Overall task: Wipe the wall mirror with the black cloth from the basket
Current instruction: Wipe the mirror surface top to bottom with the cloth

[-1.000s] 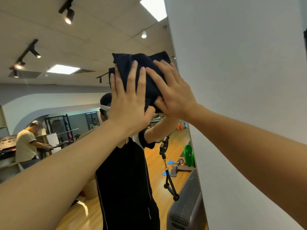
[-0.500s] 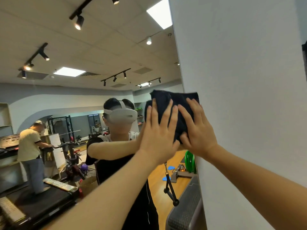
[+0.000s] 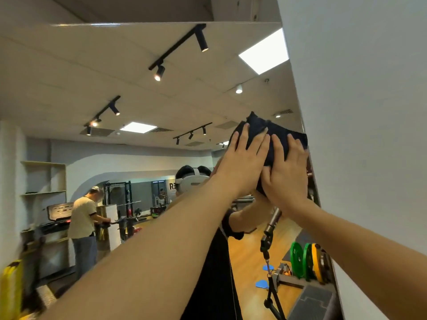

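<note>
1. Both of my arms reach forward and up, bare to the elbow, converging on the same spot high on the wall mirror (image 3: pixel 138 93).
2. My left hand (image 3: pixel 242 167) lies flat with the fingers straight and slightly spread, palm pushing the black cloth (image 3: pixel 276 135) against the glass; it grips nothing, only presses.
3. My right hand (image 3: pixel 285 172) sits just beside the left, thumbs nearly touching, fingers likewise straight and laid over the cloth, pressing rather than pinching.
4. The black cloth is bunched and folded, a soft dark fabric with a rumpled top edge and one peaked corner sticking up above my fingertips. It sits against the mirror near its right edge, close to the white wall (image 3: pixel 369 135).
5. The mirror is a large flat pane, smooth and glossy, with a straight top edge below a pale ceiling strip.
6. The white wall to the right is matte and plain.
7. Reflected in the glass: a person in a light shirt (image 3: pixel 83 218) standing by dark gym equipment, black track lights (image 3: pixel 180 51) on a tiled ceiling, round green and yellow weight plates (image 3: pixel 305 264) standing on edge, and a warm wooden floor (image 3: pixel 249 255).
</note>
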The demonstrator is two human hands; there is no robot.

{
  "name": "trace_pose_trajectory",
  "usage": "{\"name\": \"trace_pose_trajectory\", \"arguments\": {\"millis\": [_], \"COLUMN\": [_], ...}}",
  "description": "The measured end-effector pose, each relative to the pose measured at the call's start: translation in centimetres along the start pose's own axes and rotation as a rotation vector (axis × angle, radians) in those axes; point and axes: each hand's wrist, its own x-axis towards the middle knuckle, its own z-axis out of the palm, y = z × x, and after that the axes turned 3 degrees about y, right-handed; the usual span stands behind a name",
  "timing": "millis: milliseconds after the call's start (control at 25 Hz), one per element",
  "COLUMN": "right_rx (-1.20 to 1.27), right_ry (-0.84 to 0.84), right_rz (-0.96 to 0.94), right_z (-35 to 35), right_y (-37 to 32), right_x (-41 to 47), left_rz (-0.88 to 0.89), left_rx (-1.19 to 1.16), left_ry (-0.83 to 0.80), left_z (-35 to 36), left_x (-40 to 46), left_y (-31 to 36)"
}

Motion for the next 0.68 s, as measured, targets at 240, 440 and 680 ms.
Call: {"name": "trace_pose_trajectory", "arguments": {"millis": [240, 440, 680], "right_rx": [0.022, 0.059, 0.070], "right_ry": [-0.033, -0.170, -0.228], "right_rz": [-0.155, -0.382, -0.646], "right_z": [3.6, 7.2, 10.8], "right_y": [-15.1, -29.4, -40.2], "right_x": [5.2, 2.5, -2.4], "left_rz": [-0.184, -0.389, -0.549], "left_rx": [0.018, 0.067, 0.137], "left_ry": [0.026, -0.035, -0.207], "left_z": [-5.1, -7.7, -10.2], "left_x": [-3.7, -14.5, -26.6], "left_y": [-14.6, -25.6, -31.8]}}
